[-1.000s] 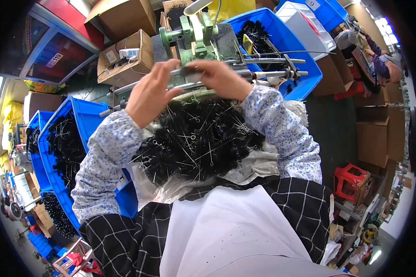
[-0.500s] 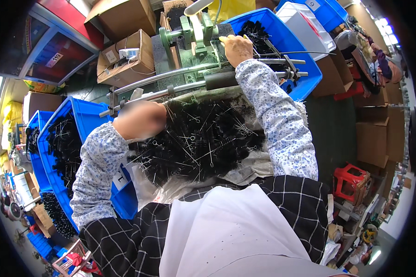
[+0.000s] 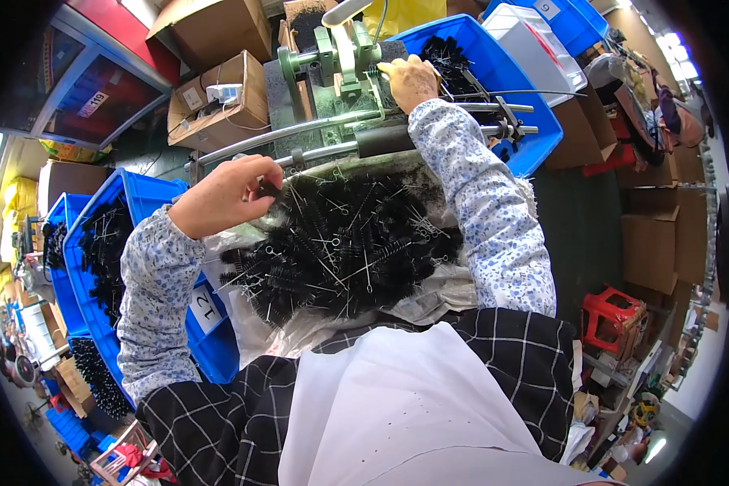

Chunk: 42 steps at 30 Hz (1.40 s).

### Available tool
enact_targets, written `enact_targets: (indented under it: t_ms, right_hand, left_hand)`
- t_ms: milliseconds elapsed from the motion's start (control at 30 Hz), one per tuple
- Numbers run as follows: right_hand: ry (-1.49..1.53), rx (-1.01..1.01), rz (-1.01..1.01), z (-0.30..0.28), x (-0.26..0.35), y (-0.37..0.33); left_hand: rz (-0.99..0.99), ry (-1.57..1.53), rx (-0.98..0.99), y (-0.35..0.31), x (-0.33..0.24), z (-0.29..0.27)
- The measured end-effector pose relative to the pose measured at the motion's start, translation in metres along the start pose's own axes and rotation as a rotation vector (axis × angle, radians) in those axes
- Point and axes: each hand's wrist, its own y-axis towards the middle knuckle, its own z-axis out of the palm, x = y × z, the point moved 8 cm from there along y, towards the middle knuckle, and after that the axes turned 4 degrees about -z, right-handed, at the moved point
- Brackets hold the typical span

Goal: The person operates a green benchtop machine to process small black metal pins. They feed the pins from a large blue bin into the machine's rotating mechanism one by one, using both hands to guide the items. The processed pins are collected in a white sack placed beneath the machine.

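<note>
My left hand (image 3: 231, 193) hovers at the left edge of a pile of small black-bristled wire brushes (image 3: 340, 243), fingers curled. Between thumb and forefinger sits a dark tuft that looks like the bristles of a brush (image 3: 266, 189). The pile's twisted wire stems and loop ends point every way, over pale plastic sheeting (image 3: 259, 328). At the far side, my right hand (image 3: 414, 83) is closed beside the spindle of a green bench machine (image 3: 345, 61); a yellow cover shows on a fingertip. What its fingers grip is hidden.
Metal rods (image 3: 324, 152) run across between the pile and the machine. Blue bins of brushes stand left (image 3: 142, 194) and right (image 3: 535, 121). An open carton (image 3: 219, 121) holds a small white device at the back left. A red stool (image 3: 611, 316) is at the right.
My left hand has moved slightly up and left from the pile's edge, its fingers now bent inward. My right hand has shifted a little left along the machine.
</note>
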Motion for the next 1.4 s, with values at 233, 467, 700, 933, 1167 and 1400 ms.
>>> enact_targets:
  t_ms: [233, 467, 700, 933, 1167, 1400]
  right_hand:
    - [-0.136, 0.111, 0.217, -0.016, -0.020, -0.017]
    - [0.103, -0.021, 0.188, -0.007, -0.011, -0.019]
    - [0.033, -0.044, 0.157, 0.002, 0.044, -0.001]
    - [0.021, -0.029, 0.164, -0.014, 0.006, -0.014]
    - [-0.058, 0.069, 0.204, -0.017, -0.036, -0.008]
    - [0.031, 0.232, 0.189, -0.026, -0.084, 0.001]
  left_hand:
    - [0.076, -0.011, -0.039, 0.005, -0.011, 0.000]
    - [0.104, -0.032, -0.104, 0.008, -0.012, -0.009]
    - [0.151, 0.003, -0.089, 0.016, -0.027, -0.009]
    - [0.192, -0.013, -0.167, 0.013, -0.024, -0.015]
    - [0.225, -0.116, -0.201, 0.020, -0.021, -0.012]
    - [0.292, -0.060, -0.156, 0.038, -0.031, 0.001]
